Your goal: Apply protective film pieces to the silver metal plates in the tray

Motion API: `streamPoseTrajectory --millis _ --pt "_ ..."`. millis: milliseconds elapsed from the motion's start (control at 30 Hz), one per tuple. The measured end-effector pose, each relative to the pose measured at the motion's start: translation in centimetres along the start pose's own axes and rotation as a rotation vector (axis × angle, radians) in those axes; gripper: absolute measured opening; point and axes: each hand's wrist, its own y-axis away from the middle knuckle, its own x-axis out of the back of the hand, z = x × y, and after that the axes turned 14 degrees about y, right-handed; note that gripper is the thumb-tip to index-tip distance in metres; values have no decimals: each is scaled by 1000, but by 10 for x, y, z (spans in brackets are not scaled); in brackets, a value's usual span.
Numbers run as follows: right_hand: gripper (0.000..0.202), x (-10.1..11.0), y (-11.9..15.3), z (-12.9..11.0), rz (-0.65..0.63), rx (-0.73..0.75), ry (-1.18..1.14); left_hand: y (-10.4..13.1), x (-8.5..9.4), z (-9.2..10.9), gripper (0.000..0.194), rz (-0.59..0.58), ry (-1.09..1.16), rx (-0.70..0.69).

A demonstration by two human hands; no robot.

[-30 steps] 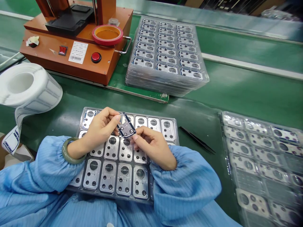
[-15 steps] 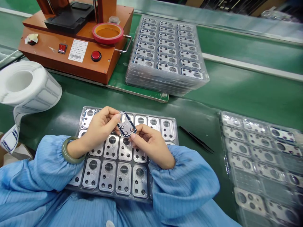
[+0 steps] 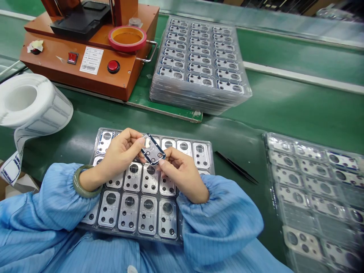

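Observation:
Between my hands is a small rectangular metal plate (image 3: 153, 150) with a dark blue edge and round holes, tilted above a tray. My left hand (image 3: 125, 151) pinches its upper left end, a green bangle on the wrist. At its lower right corner, my right hand (image 3: 182, 170) grips it between thumb and fingers. Beneath both hands lies a clear tray (image 3: 133, 236) with rows of silver plates, each with one large round and several small dark holes. My hands and sleeves hide part of the tray.
Black tweezers (image 3: 237, 167) lie right of the tray. Farther right is another part-filled tray (image 3: 301, 218). A stack of trays (image 3: 199, 94) stands behind, beside an orange machine (image 3: 76, 76) bearing red tape (image 3: 127, 45). A label roll (image 3: 51, 110) sits at left.
The held plate has shifted very slightly to the right, with both hands still on it. The surroundings have moved a little in view.

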Motion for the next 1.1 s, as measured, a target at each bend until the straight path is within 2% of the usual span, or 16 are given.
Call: streamPoseTrajectory --millis 167,300,500,633,767,933,1033,1100 --pt "14 1 0 -1 9 -40 -14 1 0 2 21 -8 -5 13" --pt "17 2 1 0 34 -18 -13 1 0 3 21 5 -17 -2" --pt "16 3 2 -1 -62 48 7 2 1 0 23 25 -18 -42" --pt "15 2 3 0 -78 69 41 2 1 -1 21 18 -31 -59" --pt "17 0 2 3 13 101 8 2 2 -2 19 5 -56 -72" --pt "20 -2 -3 10 179 76 36 -1 4 -4 24 -38 -107 9" --pt "23 -3 -6 13 254 -10 41 -4 5 -5 38 32 -96 4" --pt "21 -4 -7 14 331 -17 110 -5 5 -4 36 72 -101 -5"
